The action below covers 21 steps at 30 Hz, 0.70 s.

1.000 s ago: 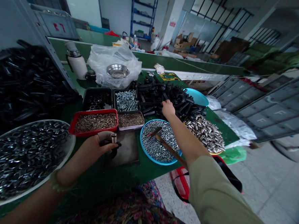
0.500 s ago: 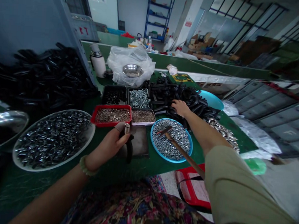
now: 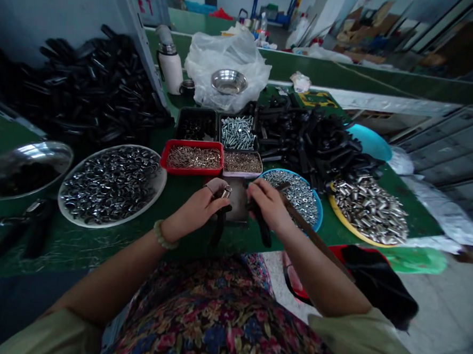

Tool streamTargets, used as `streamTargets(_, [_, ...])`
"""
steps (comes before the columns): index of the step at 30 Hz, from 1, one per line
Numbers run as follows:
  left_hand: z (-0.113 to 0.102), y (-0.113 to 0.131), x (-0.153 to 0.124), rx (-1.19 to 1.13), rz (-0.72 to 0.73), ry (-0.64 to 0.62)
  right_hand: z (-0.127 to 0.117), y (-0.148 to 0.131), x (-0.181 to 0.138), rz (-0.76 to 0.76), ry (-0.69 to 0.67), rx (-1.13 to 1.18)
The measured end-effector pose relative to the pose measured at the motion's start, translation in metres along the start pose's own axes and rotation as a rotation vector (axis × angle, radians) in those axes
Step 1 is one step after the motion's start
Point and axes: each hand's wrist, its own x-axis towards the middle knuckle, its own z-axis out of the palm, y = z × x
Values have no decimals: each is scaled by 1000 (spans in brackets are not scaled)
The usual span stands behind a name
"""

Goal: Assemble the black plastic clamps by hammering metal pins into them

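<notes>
In my left hand (image 3: 196, 211), closed, is a curved black handle (image 3: 217, 230) with a coil spring (image 3: 226, 191) standing up by the thumb. My right hand (image 3: 272, 207) is closed on a second black handle (image 3: 263, 230), which points down toward me. Both hands are close together but apart, above a grey metal plate (image 3: 239, 198) on the green table. Behind them sit a red tray (image 3: 164, 159) of small copper-coloured pins and a pale tray (image 3: 242, 174) of tiny brownish parts. A blue basin (image 3: 319, 214) of nuts is just right of my right hand.
A hammer (image 3: 298, 215) lies across the blue basin. Right of it are a heap of black handles (image 3: 303, 133) and a yellow-rimmed basin (image 3: 334, 215) of metal cylinders. Leftward are a white basin (image 3: 157, 191) of dark rings, a steel bowl (image 3: 63, 161) and a black-handled spring tool (image 3: 37, 223).
My right hand has come back from the heap of black handles with one in its grip. It is now beside my left hand, which still holds its handle and spring.
</notes>
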Motion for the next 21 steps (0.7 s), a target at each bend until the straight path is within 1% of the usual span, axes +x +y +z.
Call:
streamTargets(1, [1, 0, 0, 2, 6, -9, 9, 1, -5, 48, -64, 10])
streamTargets(3, [2, 0, -1, 14, 26, -18, 17, 1, -10, 87, -113, 2])
streamTargets(6, [2, 2, -3, 38, 40, -5, 16, 1, -10, 71, -92, -29])
streamTargets(10, [2, 4, -6, 61, 32, 17, 18, 2, -8, -2, -65, -76])
streamTargets(14, [4, 3, -6, 163, 10, -44, 26, 3, -9, -65, -68, -182])
streamTargets(16, [6, 3, -5, 177, 13, -63, 29, 3, -9, -86, -46, -217])
streamTargets(19, [9, 5, -4, 139, 40, -28, 32, 2, -8, -95, 10, -210])
streamTargets(21, [8, 4, -5, 160, 28, -26, 31, 0, -4, -93, -12, -205])
